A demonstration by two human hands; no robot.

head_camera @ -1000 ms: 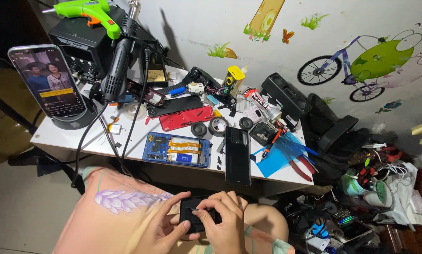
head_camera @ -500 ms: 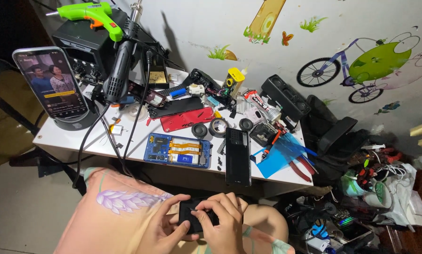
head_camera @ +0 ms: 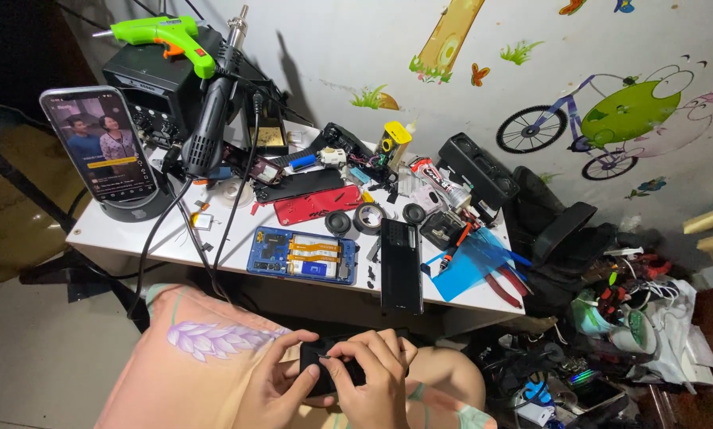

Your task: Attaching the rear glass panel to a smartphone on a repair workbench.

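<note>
Down at the bottom edge, much is going unseen: the left hand (head_camera: 281, 389) and right hand (head_camera: 372, 377) are wrapping over a small black part (head_camera: 315, 367), and the frame is cutting off both wrists and the lower side of that part. Only a dark, flat, rounded-corner patch is showing between the fingers, so its exact kind is staying hard to make out. It is sitting over the person's lap, below the front edge of the white table (head_camera: 237, 254) and well apart from the things lying there. The left hand is curling closed around the part's left end, thumb on top; the right hand is closing over its right side, fingertips pinching at the upper face.

On the table, an opened blue phone body (head_camera: 302, 255) is lying flat, showing gold flex strips, with a black phone (head_camera: 401, 265) just beside it. A red back cover (head_camera: 315, 204) is resting further back. At the left, a lit phone on a stand (head_camera: 102, 144) is standing upright.
</note>
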